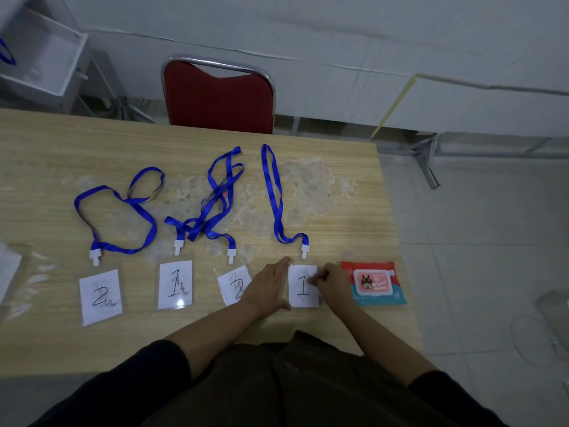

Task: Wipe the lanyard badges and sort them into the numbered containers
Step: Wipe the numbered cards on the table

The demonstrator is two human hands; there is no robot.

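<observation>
The badge (303, 286) marked 1 lay flat on the table (354, 211) at the right end of the row, its blue lanyard (274, 192) stretched away from me. My left hand (269, 288) lay flat along its left edge, fingers straight, probably to keep it from sliding. My right hand (331, 283) rested on its right edge, fingers (317, 277) curled in a pinch on the badge face; whether they held a wipe I cannot tell. The wipes pack (372, 283) sat just beside that hand. Three more badges (175, 285) lay to the left, scribbles on them, so the wiping looked barely begun.
</observation>
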